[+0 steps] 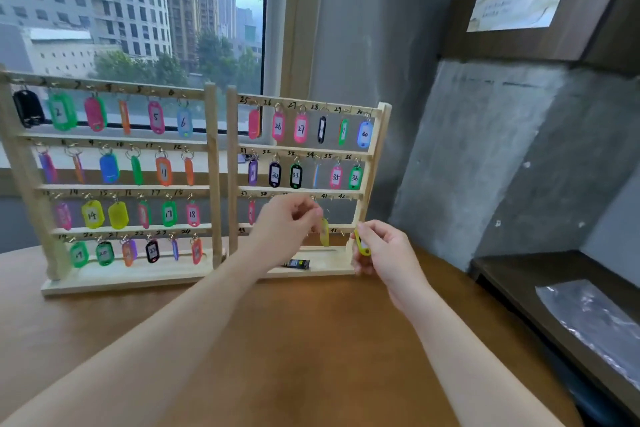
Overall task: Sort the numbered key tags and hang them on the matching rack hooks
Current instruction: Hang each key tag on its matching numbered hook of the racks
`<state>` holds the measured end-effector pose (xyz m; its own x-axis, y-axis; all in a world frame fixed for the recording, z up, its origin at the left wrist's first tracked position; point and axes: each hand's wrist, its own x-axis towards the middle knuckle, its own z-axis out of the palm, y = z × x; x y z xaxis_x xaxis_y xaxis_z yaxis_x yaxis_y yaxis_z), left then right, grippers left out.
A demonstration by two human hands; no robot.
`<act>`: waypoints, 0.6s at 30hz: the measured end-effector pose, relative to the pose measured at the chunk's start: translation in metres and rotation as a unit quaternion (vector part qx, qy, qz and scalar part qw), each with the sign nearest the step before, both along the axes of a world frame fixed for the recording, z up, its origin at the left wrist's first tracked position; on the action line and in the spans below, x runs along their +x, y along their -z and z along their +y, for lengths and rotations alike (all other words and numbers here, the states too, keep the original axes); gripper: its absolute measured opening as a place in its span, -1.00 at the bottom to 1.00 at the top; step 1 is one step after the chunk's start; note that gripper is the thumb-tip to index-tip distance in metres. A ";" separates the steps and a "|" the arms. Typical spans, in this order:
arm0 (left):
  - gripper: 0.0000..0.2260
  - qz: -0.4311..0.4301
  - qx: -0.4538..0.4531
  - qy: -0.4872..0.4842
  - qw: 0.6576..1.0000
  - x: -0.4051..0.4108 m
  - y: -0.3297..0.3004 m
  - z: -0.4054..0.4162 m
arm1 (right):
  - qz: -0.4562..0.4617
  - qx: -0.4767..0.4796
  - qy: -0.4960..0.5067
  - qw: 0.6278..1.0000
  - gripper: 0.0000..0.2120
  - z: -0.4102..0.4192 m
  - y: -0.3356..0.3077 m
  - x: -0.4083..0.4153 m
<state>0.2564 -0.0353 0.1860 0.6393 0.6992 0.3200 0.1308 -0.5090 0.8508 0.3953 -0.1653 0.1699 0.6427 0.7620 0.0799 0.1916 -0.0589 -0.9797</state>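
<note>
Two wooden key racks stand on the table: the left rack [213,163] with every visible hook carrying a coloured tag, and the right rack [375,149] with tags on its two upper rows. My left hand [289,222] is raised to the right rack's third row, near the hook before 41, pinching the ring of a yellow tag [325,232] that hangs below my fingers. My right hand [381,250] grips another yellow tag [362,246] beside the rack's right post, low down. A red tag [251,211] hangs on hook 37.
A small black tag [298,264] lies on the right rack's base board. The brown table [311,340] stretches toward me. A window is behind the racks, a concrete wall to the right, and a dark side shelf [519,274] with a plastic sheet [595,319].
</note>
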 end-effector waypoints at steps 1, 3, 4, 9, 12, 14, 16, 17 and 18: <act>-0.84 -0.002 -0.007 -0.006 1.000 0.013 -0.001 0.006 | -0.008 -0.006 0.006 1.000 -0.71 0.005 -0.001 0.005; -0.83 0.001 -0.017 -0.014 1.000 0.036 0.001 0.017 | -0.026 -0.015 0.010 0.999 -0.68 0.016 -0.001 0.013; -0.83 0.006 -0.018 -0.015 1.000 0.046 0.003 0.022 | -0.031 -0.018 0.012 0.999 -0.68 0.022 0.000 0.018; -0.82 0.030 0.023 -0.056 0.998 0.076 0.012 0.046 | -0.016 -0.024 0.017 0.999 -0.73 0.046 0.005 0.039; -0.81 0.051 0.052 -0.076 0.994 0.085 0.017 0.057 | -0.018 -0.032 0.027 0.999 -0.71 0.060 0.008 0.048; -0.80 0.056 0.084 -0.091 0.991 0.090 0.020 0.062 | -0.021 -0.027 0.025 0.999 -0.67 0.068 0.009 0.052; -0.80 0.069 0.123 -0.109 0.984 0.094 0.024 0.064 | -0.028 -0.023 0.020 0.999 -0.66 0.074 0.011 0.056; -0.79 0.080 0.139 -0.119 0.980 0.096 0.025 0.064 | -0.033 -0.022 0.018 0.999 -0.67 0.078 0.012 0.058; -0.79 0.091 0.153 -0.128 0.976 0.097 0.027 0.065 | -0.037 -0.020 0.016 0.999 -0.69 0.081 0.013 0.059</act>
